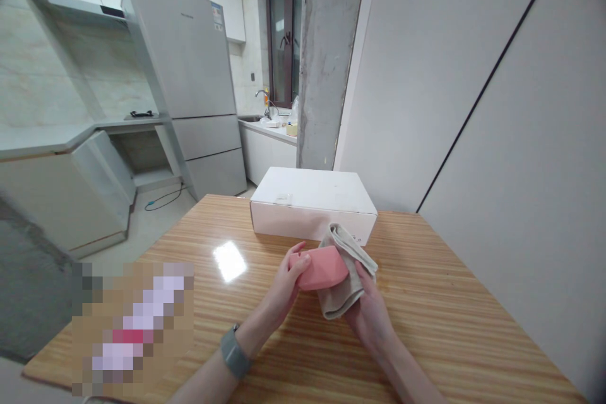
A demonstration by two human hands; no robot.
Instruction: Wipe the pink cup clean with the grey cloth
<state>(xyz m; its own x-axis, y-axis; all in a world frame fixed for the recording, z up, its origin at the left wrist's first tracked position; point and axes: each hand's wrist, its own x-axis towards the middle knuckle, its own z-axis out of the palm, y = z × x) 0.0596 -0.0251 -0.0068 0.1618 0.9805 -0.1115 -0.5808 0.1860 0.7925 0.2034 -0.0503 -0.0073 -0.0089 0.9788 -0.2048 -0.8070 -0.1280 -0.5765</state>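
A pink case-like object (322, 268) with angled ends is gripped at its left end by my left hand (293, 270), thumb on top. Its right end touches a folded grey-beige cloth (338, 300). My right hand (372, 309) grips that cloth from the right, with fingers partly hidden behind and under it. Both things are held above the wooden table (426, 303), just in front of a white box (312, 192). What kind of object the pink piece is, I cannot tell.
The closed white box stands at the table's far edge. A blurred-out patch (137, 328) covers an item on the table's left side. A pale wall (511, 139) runs along the right. Behind are a grey fridge (189, 63), a sink counter and a concrete pillar (329, 63).
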